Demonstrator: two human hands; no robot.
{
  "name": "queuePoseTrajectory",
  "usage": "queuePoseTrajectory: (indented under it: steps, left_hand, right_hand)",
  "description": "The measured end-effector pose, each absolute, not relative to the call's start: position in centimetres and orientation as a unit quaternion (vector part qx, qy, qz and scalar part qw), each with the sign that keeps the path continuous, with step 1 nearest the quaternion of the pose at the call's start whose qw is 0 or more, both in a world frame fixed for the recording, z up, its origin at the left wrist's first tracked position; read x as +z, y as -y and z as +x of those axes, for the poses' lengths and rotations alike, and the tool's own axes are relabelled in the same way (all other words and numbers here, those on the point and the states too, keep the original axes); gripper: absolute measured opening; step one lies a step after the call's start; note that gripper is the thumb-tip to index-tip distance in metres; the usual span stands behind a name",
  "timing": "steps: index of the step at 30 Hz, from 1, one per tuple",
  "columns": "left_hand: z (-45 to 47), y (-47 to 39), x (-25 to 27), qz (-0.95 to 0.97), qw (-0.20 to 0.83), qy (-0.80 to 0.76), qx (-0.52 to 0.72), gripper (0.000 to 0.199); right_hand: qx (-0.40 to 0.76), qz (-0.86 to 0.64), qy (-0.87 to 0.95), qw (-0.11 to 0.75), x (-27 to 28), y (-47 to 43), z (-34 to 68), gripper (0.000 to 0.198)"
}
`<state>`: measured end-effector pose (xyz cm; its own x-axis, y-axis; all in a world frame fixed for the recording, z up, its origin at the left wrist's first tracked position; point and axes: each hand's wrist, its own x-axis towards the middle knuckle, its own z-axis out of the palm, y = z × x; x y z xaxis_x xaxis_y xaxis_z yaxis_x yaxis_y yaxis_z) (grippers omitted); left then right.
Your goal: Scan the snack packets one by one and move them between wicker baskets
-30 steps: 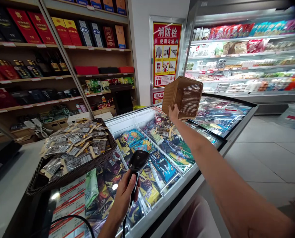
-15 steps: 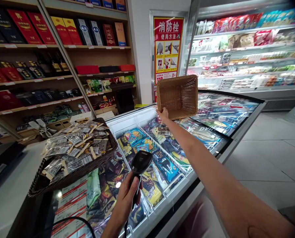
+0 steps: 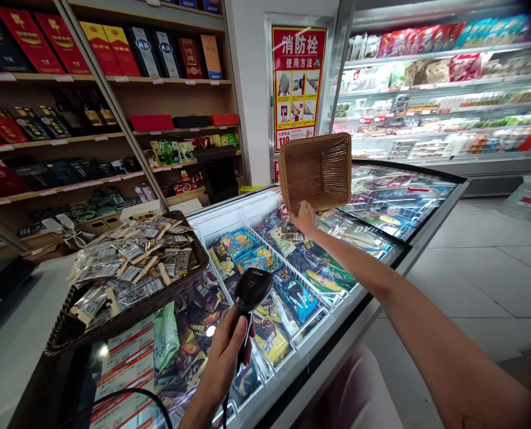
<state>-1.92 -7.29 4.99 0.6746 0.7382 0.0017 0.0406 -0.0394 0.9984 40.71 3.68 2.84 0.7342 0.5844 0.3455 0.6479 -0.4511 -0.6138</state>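
Observation:
My left hand (image 3: pixel 230 342) is wrapped round the handle of a black barcode scanner (image 3: pixel 253 289), its head tipped up over the freezer. A cord hangs from the handle's lower end. Stretched far out in front, my right hand (image 3: pixel 304 218) grips the lower left edge of a tan wicker basket (image 3: pixel 315 173). The basket is tilted with its open side facing me, and nothing shows inside it. Below both hands lie bagged ice creams (image 3: pixel 269 333) in the chest freezer, split up by white wire dividers (image 3: pixel 287 265).
A dark woven basket (image 3: pixel 69 322) heaped with wrapped sticks (image 3: pixel 134 256) stands on the left. Price labels (image 3: pixel 125 381) lie near the front left. Boxed goods fill shelves (image 3: pixel 122 77) behind, and a refrigerated display (image 3: pixel 439 110) stands at the back right beside tiled floor (image 3: pixel 466 280).
The view has shifted slightly, so most things sit a little further left. My right hand has moved slightly along the tan basket's lower edge. My left hand still holds the scanner.

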Motion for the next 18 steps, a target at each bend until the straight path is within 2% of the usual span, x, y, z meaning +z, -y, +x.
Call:
queuePoseTrajectory:
  steps: [4, 9, 13, 18]
  left_hand:
    - [-1.7, 7.1, 4.4, 0.669, 0.628, -0.286, 0.275, 0.06]
    - [-1.5, 7.0, 4.3, 0.687, 0.614, -0.292, 0.258, 0.06]
    - [-1.6, 7.0, 4.5, 0.69, 0.611, -0.287, 0.261, 0.06]
    - [-1.5, 7.0, 4.4, 0.689, 0.615, -0.275, 0.268, 0.058]
  right_hand:
    - [0.013, -0.887, 0.327, 0.326, 0.9, -0.4, 38.9, 0.081]
    - [0.04, -0.887, 0.382, 0.255, 0.9, 1.1, 38.2, 0.07]
    - [0.017, -0.88, 0.408, 0.242, 0.7, 2.7, 37.1, 0.063]
    - [0.015, -0.896, 0.37, 0.245, 1.8, 3.1, 37.6, 0.072]
